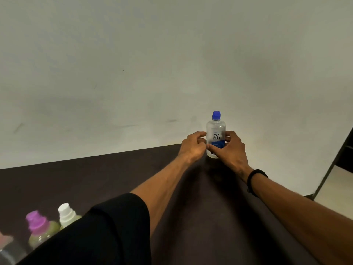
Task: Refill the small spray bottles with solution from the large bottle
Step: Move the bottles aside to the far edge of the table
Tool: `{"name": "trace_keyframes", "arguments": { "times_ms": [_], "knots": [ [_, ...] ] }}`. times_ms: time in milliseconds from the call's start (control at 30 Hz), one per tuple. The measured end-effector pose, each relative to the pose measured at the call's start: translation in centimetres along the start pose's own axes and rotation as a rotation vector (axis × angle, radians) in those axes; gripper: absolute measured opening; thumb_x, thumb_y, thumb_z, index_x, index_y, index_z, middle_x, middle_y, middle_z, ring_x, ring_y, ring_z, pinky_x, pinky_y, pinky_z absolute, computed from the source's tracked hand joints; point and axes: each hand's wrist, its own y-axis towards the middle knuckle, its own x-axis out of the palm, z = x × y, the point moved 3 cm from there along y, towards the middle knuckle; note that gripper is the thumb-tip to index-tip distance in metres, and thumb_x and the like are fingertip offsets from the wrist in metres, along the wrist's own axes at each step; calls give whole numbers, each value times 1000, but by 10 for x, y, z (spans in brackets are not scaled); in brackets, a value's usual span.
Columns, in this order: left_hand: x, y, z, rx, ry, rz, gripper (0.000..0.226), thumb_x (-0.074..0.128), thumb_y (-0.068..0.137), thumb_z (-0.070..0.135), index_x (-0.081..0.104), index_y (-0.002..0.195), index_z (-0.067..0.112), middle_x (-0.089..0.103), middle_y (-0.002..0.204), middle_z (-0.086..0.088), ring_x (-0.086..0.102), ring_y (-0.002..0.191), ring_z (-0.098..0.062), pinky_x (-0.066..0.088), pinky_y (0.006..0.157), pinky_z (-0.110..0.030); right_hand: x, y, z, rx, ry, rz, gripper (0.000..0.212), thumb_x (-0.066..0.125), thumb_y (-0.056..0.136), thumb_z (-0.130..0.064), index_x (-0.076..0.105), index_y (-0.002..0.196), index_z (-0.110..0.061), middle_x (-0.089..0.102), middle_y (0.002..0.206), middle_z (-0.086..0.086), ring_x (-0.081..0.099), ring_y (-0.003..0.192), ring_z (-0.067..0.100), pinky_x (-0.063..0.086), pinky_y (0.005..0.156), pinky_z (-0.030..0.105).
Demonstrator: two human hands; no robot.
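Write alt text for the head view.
Both hands reach to a clear plastic bottle with a blue cap standing at the dark table's far edge; the right hand grips it, the left hand curls beside it. Purple-capped and white-capped small bottles stand near left.

A dark brown matte surface point(107, 175) ran up to a pale wall. Near its far edge stood a clear plastic bottle with a blue cap and blue-banded label point(216, 134), upright. Toward the near left corner stood a small bottle with a purple cap point(39, 228) just beside a small bottle with a white cap point(66, 215), both holding greenish liquid.
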Motion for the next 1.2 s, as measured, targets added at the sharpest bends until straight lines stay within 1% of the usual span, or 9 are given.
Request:
{"name": "trace_keyframes", "arguments": {
  "times_ms": [200, 367, 500, 633, 733, 833, 967, 1100, 1200],
  "knots": [
    [7, 28, -4, -9, -23, 2, 57, 50, 104, 2, 37, 158, 17, 47, 159, -8, 47, 144, -26, 42, 116, -38, 24, 37, 10, 12, 29, 21, 75, 89, 83, -32, 52, 145, -12, 62, 144, 10, 64, 127, 31, 52, 108, 41],
    [15, 34, -14, -5, -42, 18, 53, 48, 108, 14, 35, 159, 19, 47, 159, -6, 49, 143, -25, 43, 113, -33, 33, 49, 14, -8, 41, 17, 72, 87, 85, -30, 53, 146, -13, 63, 144, 10, 64, 126, 29, 52, 106, 37],
    [18, 34, -17, -14, -43, 19, 52, 46, 109, 16, 33, 160, 20, 46, 159, -6, 50, 141, -26, 42, 112, -33, 38, 53, 19, 11, 57, 3, 71, 86, 87, -30, 52, 147, -13, 62, 146, 10, 64, 129, 31, 51, 109, 41],
    [18, 33, -12, -52, -29, -19, 56, 47, 108, 15, 30, 161, 21, 46, 159, -7, 48, 143, -27, 40, 114, -35, 35, 59, 22, 26, 55, -17, 74, 88, 85, -29, 52, 148, -12, 63, 145, 10, 65, 128, 31, 53, 109, 42],
    [16, 28, -10, -102, -27, -35, 59, 48, 107, 14, 27, 162, 21, 44, 160, -7, 46, 144, -27, 40, 114, -35, 35, 55, 21, 54, 28, -50, 83, 89, 84, -27, 46, 153, -12, 60, 149, 12, 62, 132, 33, 51, 112, 46],
    [10, 14, -11, -156, -35, -13, 63, 52, 103, 9, 28, 161, 19, 43, 160, -8, 46, 144, -28, 42, 112, -33, 34, 43, 23, 120, -6, -64, 92, 89, 84, -26, 37, 158, -8, 55, 154, 15, 56, 139, 35, 46, 116, 48],
    [1, -19, -13, -175, -7, 5, 57, 51, 102, 10, 38, 157, 17, 52, 151, -8, 56, 132, -24, 44, 93, -26, 27, 18, 23, 177, -60, -31, 82, 86, 85, -15, 42, 154, -6, 54, 153, 16, 55, 139, 35, 46, 115, 43],
    [-12, -65, -15, -177, 38, 7, 55, 55, 103, 20, 40, 156, 20, 61, 141, -3, 57, 130, -21, 48, 107, -33, 25, -25, 6, 193, -14, -37, 74, 83, 88, -13, 46, 152, -8, 57, 150, 14, 59, 133, 29, 48, 110, 37],
    [-19, -113, -12, -170, 30, 7, 54, 58, 104, 26, 41, 155, 20, 63, 139, -3, 59, 127, -19, 48, 106, -32, 25, -63, -8, 170, -11, -65, 69, 81, 90, -14, 49, 151, -9, 58, 146, 14, 60, 130, 26, 48, 109, 35]
  ]
}}
